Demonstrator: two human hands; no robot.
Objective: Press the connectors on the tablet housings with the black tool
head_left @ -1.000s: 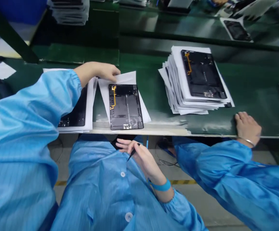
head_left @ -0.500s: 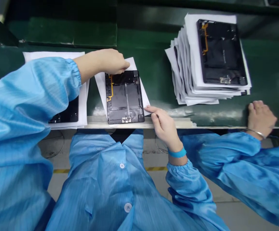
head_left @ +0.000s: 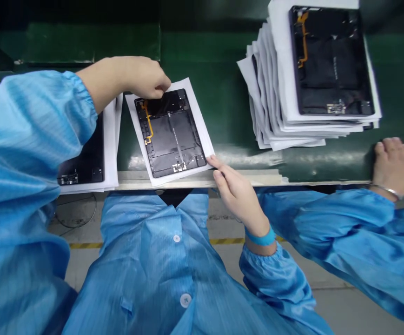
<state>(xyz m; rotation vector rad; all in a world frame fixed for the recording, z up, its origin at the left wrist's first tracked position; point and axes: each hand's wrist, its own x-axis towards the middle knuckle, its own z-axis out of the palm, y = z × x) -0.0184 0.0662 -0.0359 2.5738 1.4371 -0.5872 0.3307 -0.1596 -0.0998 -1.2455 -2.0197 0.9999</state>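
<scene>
An opened black tablet back housing (head_left: 167,135), with an orange flex cable down its left side, lies tilted on a white sheet (head_left: 202,123) at the table's front edge. The fingers of my left hand (head_left: 146,77) are curled closed over its top edge, and the fingertips are partly hidden. At the lower right corner, my right hand (head_left: 238,193) has thumb and forefinger together on the corner of the white sheet, close to the housing. The blue band (head_left: 261,236) circles my right wrist.
On the right stands a stack of white sheets (head_left: 278,93) with another housing (head_left: 332,65) on top. Left, partly under my sleeve, another dark housing (head_left: 86,158) lies on white sheets (head_left: 113,149). Another person's hand (head_left: 397,163) rests on the green table (head_left: 219,102) at right.
The housing has shifted left and turned anticlockwise, and now lies in line with the sheet beneath it. My left hand has moved left with it. My right hand remains by the lower corner.
</scene>
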